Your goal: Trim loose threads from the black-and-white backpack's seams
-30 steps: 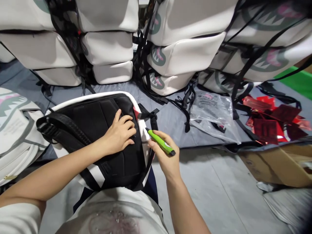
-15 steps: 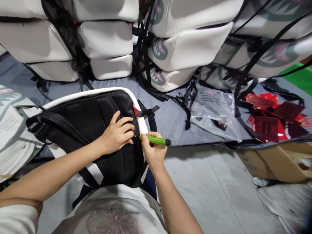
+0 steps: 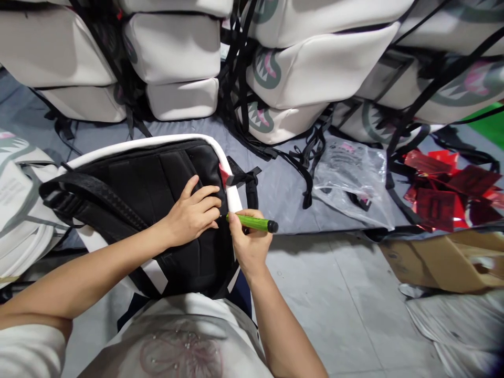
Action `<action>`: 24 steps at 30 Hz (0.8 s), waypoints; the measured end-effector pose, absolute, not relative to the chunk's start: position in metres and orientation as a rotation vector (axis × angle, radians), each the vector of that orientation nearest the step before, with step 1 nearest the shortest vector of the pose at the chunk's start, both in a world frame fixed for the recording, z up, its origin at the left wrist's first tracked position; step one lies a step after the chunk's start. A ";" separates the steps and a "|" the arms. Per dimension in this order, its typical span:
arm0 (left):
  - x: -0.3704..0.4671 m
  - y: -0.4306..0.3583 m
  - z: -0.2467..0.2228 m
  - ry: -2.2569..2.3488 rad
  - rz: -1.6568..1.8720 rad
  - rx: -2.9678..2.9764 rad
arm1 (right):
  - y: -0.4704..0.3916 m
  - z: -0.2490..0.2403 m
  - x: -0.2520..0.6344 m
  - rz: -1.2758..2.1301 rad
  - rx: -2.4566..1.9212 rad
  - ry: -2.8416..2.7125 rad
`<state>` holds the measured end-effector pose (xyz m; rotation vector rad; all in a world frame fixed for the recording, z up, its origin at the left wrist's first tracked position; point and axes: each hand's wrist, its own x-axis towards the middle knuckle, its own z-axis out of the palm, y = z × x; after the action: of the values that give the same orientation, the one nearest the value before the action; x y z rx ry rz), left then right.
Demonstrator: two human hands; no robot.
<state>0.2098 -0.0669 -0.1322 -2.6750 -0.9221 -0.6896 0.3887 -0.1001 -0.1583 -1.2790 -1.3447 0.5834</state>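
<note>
A black-backed backpack with white edging [image 3: 145, 170] lies in front of me, its strap side facing up. Flat on the black back panel rests my left hand [image 3: 195, 210], fingers spread and holding nothing. My right hand [image 3: 252, 244] grips a green marker pen [image 3: 258, 223] near the backpack's right edge. The pen's black end points right, and its other end meets the panel close to my left fingertips. A small red tag [image 3: 224, 174] shows at the upper right edge, beside a black strap [image 3: 246, 177].
Stacked white backpacks [image 3: 177, 50] with dangling straps line the back of the grey-covered table [image 3: 283, 210]. To the right lie a clear plastic bag [image 3: 350, 181] and red shiny packets [image 3: 444, 194]. A cardboard box [image 3: 429, 260] stands below. Another white backpack [image 3: 23, 210] sits at left.
The view has shifted slightly. Both hands keep nearly the same place on the backpack, and the marker pen stays in my right hand with its tip at the panel.
</note>
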 end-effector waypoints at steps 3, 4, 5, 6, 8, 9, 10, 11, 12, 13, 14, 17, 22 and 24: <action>0.209 -0.067 -0.132 -0.940 -0.669 -2.684 | -0.100 -0.159 0.389 0.582 -1.292 -1.352; 0.209 -0.067 -0.132 -0.945 -0.665 -2.687 | -0.100 -0.158 0.389 0.583 -1.298 -1.353; 0.209 -0.067 -0.132 -0.949 -0.663 -2.689 | -0.101 -0.158 0.388 0.583 -1.304 -1.355; 0.209 -0.068 -0.132 -0.950 -0.664 -2.691 | -0.101 -0.158 0.388 0.583 -1.310 -1.360; 0.209 -0.067 -0.133 -0.946 -0.669 -2.694 | -0.100 -0.157 0.388 0.585 -1.323 -1.363; 0.209 -0.067 -0.133 -0.946 -0.668 -2.695 | -0.100 -0.156 0.388 0.583 -1.327 -1.363; 0.209 -0.067 -0.133 -0.946 -0.664 -2.696 | -0.100 -0.156 0.388 0.578 -1.328 -1.364; 0.209 -0.067 -0.133 -0.947 -0.661 -2.696 | -0.100 -0.155 0.388 0.572 -1.328 -1.365; 0.209 -0.067 -0.134 -0.946 -0.660 -2.695 | -0.100 -0.155 0.388 0.563 -1.327 -1.366; 0.208 -0.066 -0.134 -0.947 -0.660 -2.695 | -0.100 -0.155 0.388 0.555 -1.326 -1.364; 0.208 -0.066 -0.134 -0.948 -0.660 -2.697 | -0.100 -0.155 0.389 0.552 -1.325 -1.365; 0.208 -0.066 -0.134 -0.952 -0.655 -2.704 | -0.099 -0.153 0.390 0.553 -1.333 -1.378; 0.209 -0.066 -0.134 -0.945 -0.652 -2.697 | -0.094 -0.151 0.391 0.595 -1.355 -1.384; 0.209 -0.066 -0.133 -0.947 -0.642 -2.690 | -0.092 -0.150 0.391 0.589 -1.360 -1.401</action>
<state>0.2092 -0.0657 -0.1334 -2.6895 -0.9471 -0.6417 0.3910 -0.0919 -0.1500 -1.3601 -1.4013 0.5890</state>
